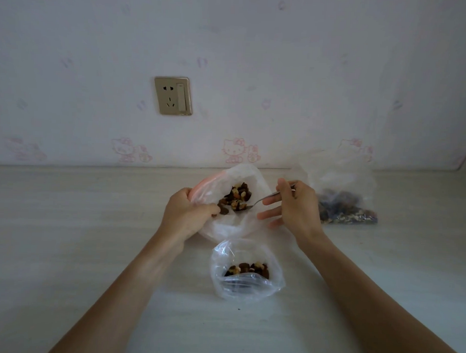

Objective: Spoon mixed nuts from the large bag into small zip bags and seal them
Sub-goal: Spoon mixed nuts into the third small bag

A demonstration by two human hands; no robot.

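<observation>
Head view: left hand [184, 214] grips clear pink-rimmed zip bag [242, 176] w/ nuts; right hand [295, 205] pinches metal spoon [262, 199], tip inside.

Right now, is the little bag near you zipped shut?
No, the small bag nearest the person stands open, its mouth gaping with nuts showing inside.

Two bare forearms, no sleeves

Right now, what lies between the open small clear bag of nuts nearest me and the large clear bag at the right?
In the head view, only the right forearm crosses above bare pale tabletop between small bag and large bag.
</observation>
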